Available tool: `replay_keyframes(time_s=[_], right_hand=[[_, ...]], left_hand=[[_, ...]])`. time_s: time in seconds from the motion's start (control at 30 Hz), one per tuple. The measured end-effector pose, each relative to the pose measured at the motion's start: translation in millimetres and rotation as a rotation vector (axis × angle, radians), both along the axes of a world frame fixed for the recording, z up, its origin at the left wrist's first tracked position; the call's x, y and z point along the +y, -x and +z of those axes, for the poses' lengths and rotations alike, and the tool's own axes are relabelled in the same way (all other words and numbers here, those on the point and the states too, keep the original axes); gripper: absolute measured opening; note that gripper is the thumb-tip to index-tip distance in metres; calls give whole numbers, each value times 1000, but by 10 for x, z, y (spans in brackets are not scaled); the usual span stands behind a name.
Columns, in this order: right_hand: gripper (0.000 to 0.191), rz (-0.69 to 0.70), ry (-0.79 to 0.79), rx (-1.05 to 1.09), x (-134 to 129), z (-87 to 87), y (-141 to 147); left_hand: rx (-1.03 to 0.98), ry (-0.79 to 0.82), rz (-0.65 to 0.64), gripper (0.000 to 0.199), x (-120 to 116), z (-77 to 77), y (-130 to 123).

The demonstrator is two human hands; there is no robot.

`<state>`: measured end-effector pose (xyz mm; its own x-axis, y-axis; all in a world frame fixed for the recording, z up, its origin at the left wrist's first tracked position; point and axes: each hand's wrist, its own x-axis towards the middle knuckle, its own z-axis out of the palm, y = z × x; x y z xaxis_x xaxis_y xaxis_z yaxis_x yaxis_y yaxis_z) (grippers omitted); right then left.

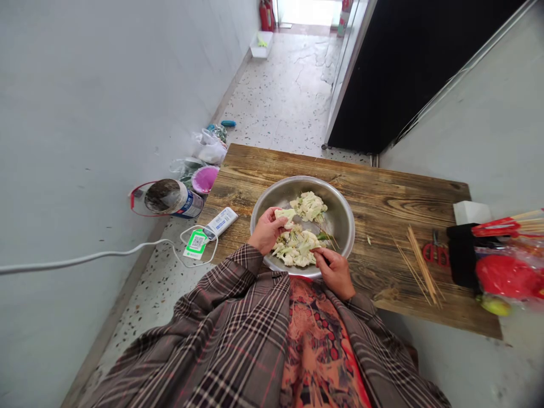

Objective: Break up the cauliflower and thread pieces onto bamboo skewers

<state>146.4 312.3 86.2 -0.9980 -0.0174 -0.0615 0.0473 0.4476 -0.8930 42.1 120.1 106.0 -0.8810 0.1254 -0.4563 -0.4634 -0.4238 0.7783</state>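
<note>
A wide steel bowl (347, 226) rests on the wooden table, close to my body. Over its left side, my left hand (267, 229) pinches a pale cauliflower floret (285, 215) between thumb and fingers. My right hand (334, 271) is at the bowl's near right rim, fingertips closed at the edge of the nearer cauliflower pile (293, 249); what they grip is too small to make out. A second heap of cauliflower (309, 207) lies toward the far side of the bowl. Thin sticks lean inside the bowl on the right, beside a bit of green.
Loose bamboo skewers (420, 263) and red-handled scissors (436, 252) lie to the right on the table (391, 209). Past them are a black holder (461, 255) and red packaging (508, 275). A white device (221, 221) with a cable sits left. A bucket (174, 198) stands on the floor.
</note>
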Motion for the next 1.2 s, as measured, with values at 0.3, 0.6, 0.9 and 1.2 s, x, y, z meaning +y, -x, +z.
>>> replay_keyframes(time_s=[0.3,0.6,0.9,1.2], right_hand=[[26,19,4,56,-31,-12,6],[25,29,31,43,-63,13,17],[26,-25,36,-3,-34,17,26],[26,-16,35,25,-22,3,36]], left_hand=[[-14,-94,-72,41,-20,42,-26],[20,-43,-68,40,23,36,-37],[28,5,-94,38,64,68,-34],[-30,-35,-93,33,99,62,-44]])
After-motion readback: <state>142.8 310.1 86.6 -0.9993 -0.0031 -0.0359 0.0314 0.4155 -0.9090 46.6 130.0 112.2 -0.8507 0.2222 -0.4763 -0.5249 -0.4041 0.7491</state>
